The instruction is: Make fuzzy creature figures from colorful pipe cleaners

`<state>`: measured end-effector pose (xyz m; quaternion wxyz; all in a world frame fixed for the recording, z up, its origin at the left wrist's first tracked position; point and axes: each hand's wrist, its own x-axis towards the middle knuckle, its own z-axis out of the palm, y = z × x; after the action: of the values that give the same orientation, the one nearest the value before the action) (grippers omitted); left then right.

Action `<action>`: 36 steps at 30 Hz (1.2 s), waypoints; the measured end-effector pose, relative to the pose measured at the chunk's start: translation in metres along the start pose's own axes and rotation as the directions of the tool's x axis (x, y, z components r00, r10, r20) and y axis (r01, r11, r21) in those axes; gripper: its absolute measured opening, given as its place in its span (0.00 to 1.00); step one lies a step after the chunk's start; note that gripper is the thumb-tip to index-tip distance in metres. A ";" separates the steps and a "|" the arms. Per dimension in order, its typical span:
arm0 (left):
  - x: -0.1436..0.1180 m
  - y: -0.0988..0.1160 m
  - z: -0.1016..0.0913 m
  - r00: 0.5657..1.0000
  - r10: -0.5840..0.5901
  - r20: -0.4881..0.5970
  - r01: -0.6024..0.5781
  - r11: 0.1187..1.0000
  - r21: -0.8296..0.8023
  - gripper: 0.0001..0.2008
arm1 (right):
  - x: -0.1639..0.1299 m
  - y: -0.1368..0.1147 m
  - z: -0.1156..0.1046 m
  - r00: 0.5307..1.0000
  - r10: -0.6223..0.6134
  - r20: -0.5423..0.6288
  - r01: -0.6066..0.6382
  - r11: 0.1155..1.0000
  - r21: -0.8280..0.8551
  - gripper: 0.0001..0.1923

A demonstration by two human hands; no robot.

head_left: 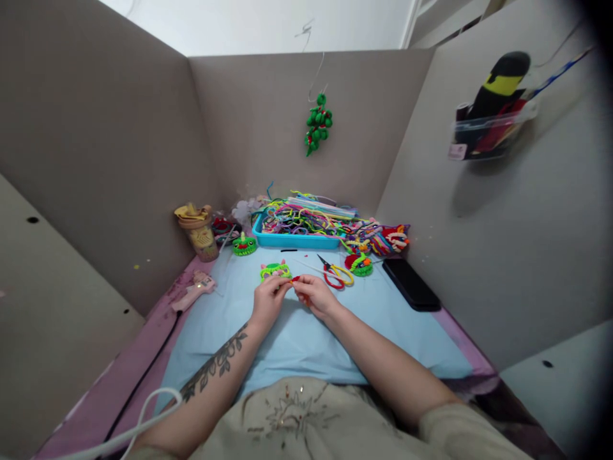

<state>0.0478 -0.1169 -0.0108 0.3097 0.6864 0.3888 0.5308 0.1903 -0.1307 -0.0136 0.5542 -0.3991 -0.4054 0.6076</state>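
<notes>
Grey partitions around a blue-matted counter (225,332). Left hand (269,299) and right hand (313,296) pinching a red piece (295,279) between them, near green craft (274,271). Scissors (335,273) just right: risk of snagging; piece could slip.

A light blue sheet covers the surface (297,338), with a pink edge showing at its sides. At 12 o'clock lies a blue tray (293,240) heaped with coloured pipe cleaners. A green fuzzy piece (244,245) and a cup (200,231) sit at 11 o'clock. A pink glue gun (194,291) lies at 9 o'clock. Red-and-yellow scissors (335,273) and a black phone (410,284) lie toward 2 o'clock.
</notes>
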 end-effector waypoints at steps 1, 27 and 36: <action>0.000 -0.001 0.000 1.000 -0.006 0.000 0.006 1.000 0.014 0.04 | 0.000 0.000 0.000 1.000 -0.010 0.000 0.010 1.000 -0.013 0.12; 0.003 -0.014 0.004 0.995 0.095 0.019 -0.097 0.978 0.183 0.07 | 0.002 0.004 -0.001 0.984 -0.170 0.050 0.177 0.960 -0.216 0.09; 0.005 -0.010 0.012 0.928 -0.314 0.202 0.355 0.909 -0.217 0.18 | 0.009 0.007 -0.005 0.968 -0.250 -0.018 0.239 0.943 -0.230 0.12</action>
<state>0.0576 -0.1078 -0.0199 0.5108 0.6060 0.4043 0.4565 0.1922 -0.1214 -0.0223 0.5856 -0.4203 -0.5052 0.4746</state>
